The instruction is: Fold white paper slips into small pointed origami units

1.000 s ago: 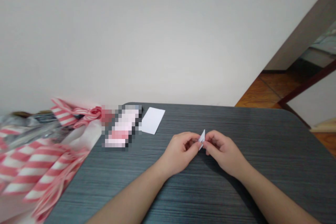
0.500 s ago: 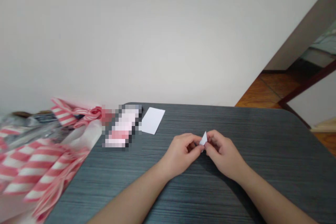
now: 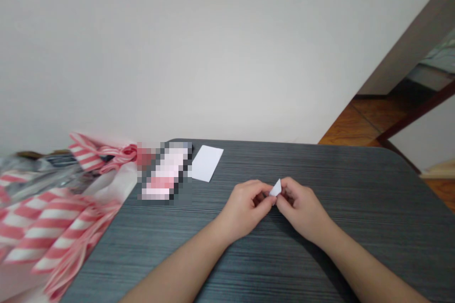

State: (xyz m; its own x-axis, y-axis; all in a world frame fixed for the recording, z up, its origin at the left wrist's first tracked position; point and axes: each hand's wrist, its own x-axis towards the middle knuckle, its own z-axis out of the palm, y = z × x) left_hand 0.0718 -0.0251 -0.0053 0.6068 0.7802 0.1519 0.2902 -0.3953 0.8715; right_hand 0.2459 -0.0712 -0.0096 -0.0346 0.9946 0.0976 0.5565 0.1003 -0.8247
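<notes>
A small folded piece of white paper (image 3: 276,189) is pinched between both my hands just above the dark striped table (image 3: 355,189). My left hand (image 3: 247,208) grips it from the left with thumb and curled fingers. From the right, my right hand (image 3: 302,208) holds it with closed fingertips. Only a small triangular tip of the paper shows between the fingers. Both wrists rest on the tabletop near its middle.
A flat white paper slip (image 3: 207,163) lies near the table's far edge. Beside it is a blurred pink and white item (image 3: 164,173). Pink-and-white striped bags (image 3: 53,218) cover the left side. A pale wall stands behind; wooden floor (image 3: 359,128) shows at right.
The paper tip has dropped lower and shows less between my fingers. Both hands have closed a little tighter together; their place on the table is about the same.
</notes>
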